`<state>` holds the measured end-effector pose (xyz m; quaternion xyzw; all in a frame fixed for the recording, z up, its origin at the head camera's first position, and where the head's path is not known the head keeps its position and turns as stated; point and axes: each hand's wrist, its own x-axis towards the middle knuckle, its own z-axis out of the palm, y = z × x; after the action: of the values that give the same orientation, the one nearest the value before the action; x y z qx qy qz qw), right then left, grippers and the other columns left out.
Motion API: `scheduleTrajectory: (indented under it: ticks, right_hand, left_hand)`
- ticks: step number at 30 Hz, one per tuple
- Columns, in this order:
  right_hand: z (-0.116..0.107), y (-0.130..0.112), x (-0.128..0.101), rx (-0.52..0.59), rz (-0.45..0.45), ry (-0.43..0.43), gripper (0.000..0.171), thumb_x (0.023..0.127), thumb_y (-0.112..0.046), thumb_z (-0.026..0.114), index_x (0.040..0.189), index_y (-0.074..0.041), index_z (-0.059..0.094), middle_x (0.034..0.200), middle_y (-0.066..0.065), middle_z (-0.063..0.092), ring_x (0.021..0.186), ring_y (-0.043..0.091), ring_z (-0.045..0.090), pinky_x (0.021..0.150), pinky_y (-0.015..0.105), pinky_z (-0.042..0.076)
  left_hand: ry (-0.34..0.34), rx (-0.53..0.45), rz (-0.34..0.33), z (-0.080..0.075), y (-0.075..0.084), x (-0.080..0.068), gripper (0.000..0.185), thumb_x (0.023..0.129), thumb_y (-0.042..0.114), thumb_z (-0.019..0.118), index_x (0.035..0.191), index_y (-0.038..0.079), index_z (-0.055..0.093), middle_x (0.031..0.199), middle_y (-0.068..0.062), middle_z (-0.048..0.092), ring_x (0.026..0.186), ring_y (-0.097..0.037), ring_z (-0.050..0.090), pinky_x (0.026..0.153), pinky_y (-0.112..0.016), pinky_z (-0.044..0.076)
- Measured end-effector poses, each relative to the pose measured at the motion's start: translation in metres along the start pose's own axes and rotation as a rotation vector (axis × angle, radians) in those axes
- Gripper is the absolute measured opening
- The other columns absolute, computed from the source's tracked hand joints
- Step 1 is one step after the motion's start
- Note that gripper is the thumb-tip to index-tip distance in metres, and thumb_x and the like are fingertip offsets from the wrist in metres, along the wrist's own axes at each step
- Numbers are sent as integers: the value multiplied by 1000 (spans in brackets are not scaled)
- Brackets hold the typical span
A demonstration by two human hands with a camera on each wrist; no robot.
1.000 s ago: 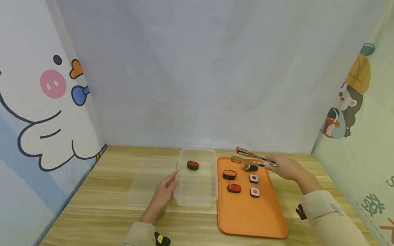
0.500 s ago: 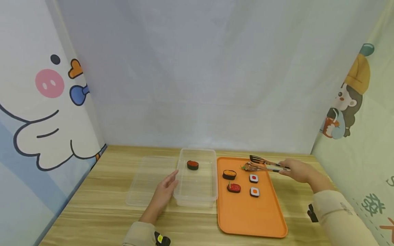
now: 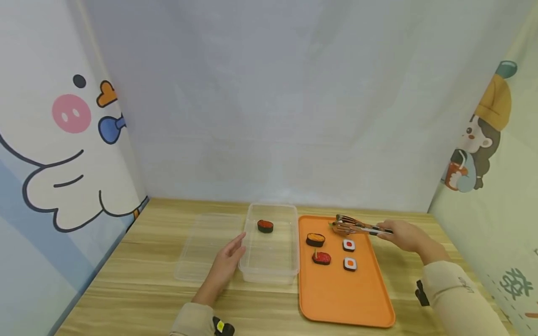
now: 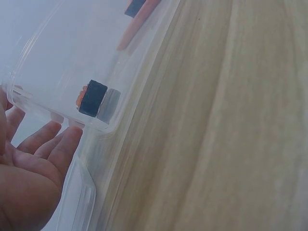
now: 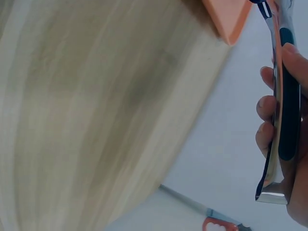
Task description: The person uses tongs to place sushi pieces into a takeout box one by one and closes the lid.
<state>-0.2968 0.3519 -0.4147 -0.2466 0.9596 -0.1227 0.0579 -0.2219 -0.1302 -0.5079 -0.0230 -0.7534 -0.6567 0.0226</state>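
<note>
My right hand (image 3: 407,236) grips metal tongs (image 3: 364,228) with dark handle grips; in the right wrist view the fingers (image 5: 266,108) and thumb wrap the handles. The tongs' heads are at a toy sushi piece with a green tip (image 3: 331,226) at the tray's back right, mostly hidden by them. On the orange tray (image 3: 344,298) are an orange-topped sushi (image 3: 315,240), a red-topped sushi (image 3: 322,258) and two white square rolls (image 3: 350,264). My left hand (image 3: 227,261), fingers extended, touches the left wall of a clear plastic box (image 3: 269,259) holding one red-topped sushi (image 3: 265,227).
A clear lid (image 3: 206,247) lies flat on the wooden table (image 3: 138,280), left of the box and partly behind the left hand. The tray stands close against the box's right side. A pale curtain (image 3: 269,116) hangs behind the table.
My right hand has moved right, then slightly back left, bringing the tongs down onto the green-tipped sushi; their heads have drawn closer together. My left hand stays at the box.
</note>
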Motion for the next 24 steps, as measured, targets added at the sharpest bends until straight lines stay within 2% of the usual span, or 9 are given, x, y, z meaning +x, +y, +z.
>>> scheduleTrajectory:
  ticks: [3,5,9,10,12,16,20,24]
  right_hand:
    - [-5,-9,6,-9,-24,22,39,98,-22,60,121,9,62,113,23,63,102,42,59,82,56,49]
    - [-10,-17,11,-14,-53,35,30,98,-20,59,114,4,65,102,15,64,90,34,61,75,49,51]
    - [-19,-36,20,-8,-110,49,15,99,-18,59,101,-5,65,83,-2,53,70,15,49,62,35,41]
    - [-21,-41,22,-7,-122,48,14,99,-18,59,101,-5,64,80,-4,48,67,13,44,61,33,37]
    - [-24,-51,27,-15,-129,44,20,99,-20,58,108,-3,65,81,-6,49,66,11,43,61,32,37]
    - [-27,-68,38,-42,-128,31,37,100,-22,57,125,5,61,91,-2,56,72,12,50,65,34,44]
    - [-25,-83,51,-76,-143,33,39,100,-23,58,129,4,59,107,8,61,88,22,60,73,43,51]
    - [-22,-97,63,-109,-146,32,40,99,-24,58,131,1,59,117,13,61,100,31,61,81,49,52]
  left_hand:
    - [3,-2,0,-1,0,0,44,101,11,53,145,7,47,146,-23,40,135,-38,36,110,-48,31]
    - [4,-4,-5,-1,1,0,44,102,12,53,145,8,47,146,-23,41,135,-37,36,110,-47,31]
    - [-1,-5,4,0,2,-1,44,102,11,52,145,7,47,146,-23,41,135,-38,36,110,-48,31]
    - [-3,-4,10,0,2,-1,44,102,11,52,145,6,46,146,-24,40,135,-39,36,110,-48,30]
    - [-6,-2,20,1,3,-2,44,101,10,52,145,5,46,145,-24,40,135,-39,35,110,-48,30]
    - [-2,0,12,1,3,-2,44,102,11,52,145,5,46,146,-23,40,136,-38,35,111,-48,29]
    - [1,-7,2,1,2,-1,44,102,12,52,145,6,46,147,-22,40,136,-37,35,111,-47,30]
    - [-5,-12,11,0,3,-2,44,102,12,51,145,5,45,147,-23,39,136,-38,34,110,-48,30]
